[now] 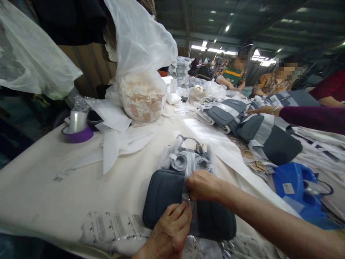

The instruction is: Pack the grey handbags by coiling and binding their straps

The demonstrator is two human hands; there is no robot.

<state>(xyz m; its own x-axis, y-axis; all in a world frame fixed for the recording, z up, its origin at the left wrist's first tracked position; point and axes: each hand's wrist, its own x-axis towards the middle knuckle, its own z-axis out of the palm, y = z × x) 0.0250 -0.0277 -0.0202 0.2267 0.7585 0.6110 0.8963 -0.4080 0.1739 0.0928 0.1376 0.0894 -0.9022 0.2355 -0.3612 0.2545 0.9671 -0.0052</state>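
A dark blue-grey handbag [164, 194] lies flat in front of me, its handle [192, 140] and plastic-wrapped hardware at the far end. Down its middle runs a clear plastic strip [194, 216]. My left hand [172, 226] pinches this strip near the bag's centre, thumb and fingers pressed together. Just above it, my right hand [203, 185] is closed on the same strip, knuckles up. The two hands almost touch. Beneath the bag's near edge lies a printed clear plastic bag [113, 228].
A purple tape roll [78, 133] sits at the left, near white paper sheets [113, 118]. Behind stands a large plastic-wrapped bundle [142, 97]. More grey bags [269, 138] are piled at the right, beside a blue plastic holder [292, 181]. A co-worker's purple sleeve [309, 118] reaches in there.
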